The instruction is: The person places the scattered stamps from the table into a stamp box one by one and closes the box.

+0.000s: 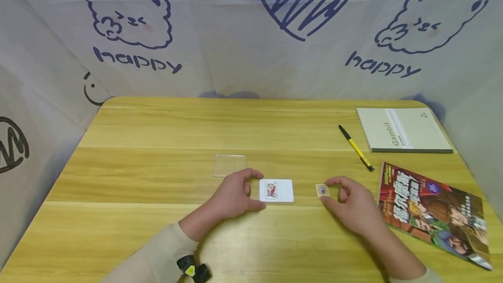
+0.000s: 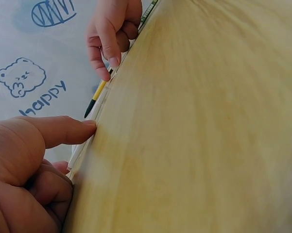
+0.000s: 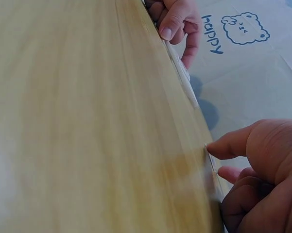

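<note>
A flat white rectangular case point(image 1: 287, 190) lies on the table, with a small picture piece point(image 1: 271, 190) on its left half. My left hand point(image 1: 237, 192) holds the case at its left end, index finger at the far corner and thumb at the near one. To the right, my right hand point(image 1: 351, 202) pinches a small square piece point(image 1: 322, 190) with a dark round mark between thumb and index finger, apart from the case. A clear plastic cover point(image 1: 229, 166) lies behind the left hand. Both wrist views see the case and pieces nearly edge-on.
A yellow and black pen point(image 1: 356, 147) lies beyond the right hand. At the right are a grey notebook point(image 1: 404, 130) and a colourful magazine point(image 1: 434, 213). The wooden table point(image 1: 149, 178) ends at a white cloth point(image 1: 220, 34) with drawings.
</note>
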Demonstrator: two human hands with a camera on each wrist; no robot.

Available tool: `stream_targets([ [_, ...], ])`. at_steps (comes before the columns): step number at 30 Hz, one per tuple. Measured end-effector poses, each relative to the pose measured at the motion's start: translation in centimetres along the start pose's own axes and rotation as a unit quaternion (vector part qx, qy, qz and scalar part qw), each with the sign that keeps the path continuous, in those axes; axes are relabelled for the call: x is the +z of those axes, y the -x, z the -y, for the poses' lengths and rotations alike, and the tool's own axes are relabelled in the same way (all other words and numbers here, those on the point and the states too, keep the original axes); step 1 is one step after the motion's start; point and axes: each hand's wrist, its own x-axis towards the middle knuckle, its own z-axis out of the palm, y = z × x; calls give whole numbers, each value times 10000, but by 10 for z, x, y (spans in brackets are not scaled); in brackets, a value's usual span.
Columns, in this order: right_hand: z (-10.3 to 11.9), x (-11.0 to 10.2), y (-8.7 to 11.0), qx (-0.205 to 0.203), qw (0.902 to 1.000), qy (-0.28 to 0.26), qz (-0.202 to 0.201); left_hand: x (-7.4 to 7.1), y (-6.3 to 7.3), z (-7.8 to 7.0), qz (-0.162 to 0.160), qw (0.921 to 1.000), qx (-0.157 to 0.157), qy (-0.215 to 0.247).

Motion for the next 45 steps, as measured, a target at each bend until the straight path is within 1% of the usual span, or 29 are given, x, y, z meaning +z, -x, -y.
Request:
stream_targets([
  [4, -1, 0, -2, -30, 10000, 56, 4, 1, 0, 1, 0, 10000, 12, -39],
  [9, -2, 1, -2, 40, 10000, 44, 62, 0, 0, 1, 17, 10000, 18, -55],
  [27, -3, 1, -3, -66, 9997, -176, 142, 0, 0, 2, 11, 10000, 38, -59],
  [32, -3, 1, -4, -174, 9993, -333, 65, 0, -1, 2, 14, 10000, 31, -35],
  [38, -5, 4, -5, -395, 9981, -474, 16, 0, -1, 3, 20, 10000, 59, -29],
  [41, -6, 5, -6, -453, 9978, -481, 44, 0, -1, 3, 23, 10000, 62, -35],
  [45, -5, 4, -7, -407, 9973, -591, 176, 1, -1, 4, 28, 10000, 64, -34],
])
